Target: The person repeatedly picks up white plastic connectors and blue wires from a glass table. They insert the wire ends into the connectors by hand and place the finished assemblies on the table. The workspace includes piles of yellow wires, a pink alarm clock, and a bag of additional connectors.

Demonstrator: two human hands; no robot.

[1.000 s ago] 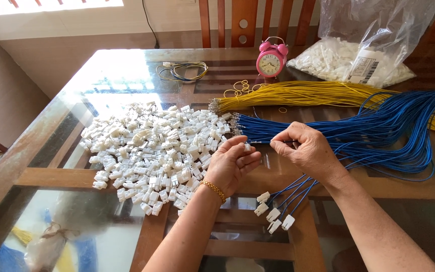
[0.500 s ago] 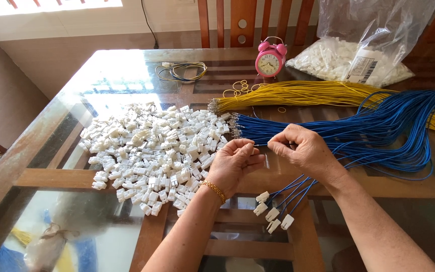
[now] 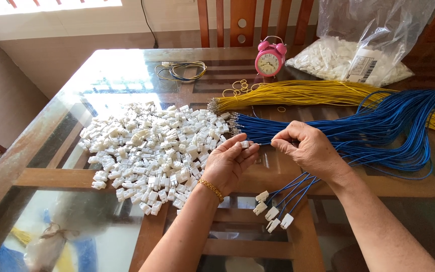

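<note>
at frame centre the left hand [image 3: 230, 163] pinches a small white plug [image 3: 244, 144]; the right hand [image 3: 310, 151] pinches a blue wire [image 3: 265, 144] against it, beside the plug pile [image 3: 152, 146] on the table [image 3: 51, 136].

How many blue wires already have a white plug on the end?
5, possibly more hidden. The finished wires trail from under the right hand; their plugs sit in a cluster near the table's front edge, at.
</note>
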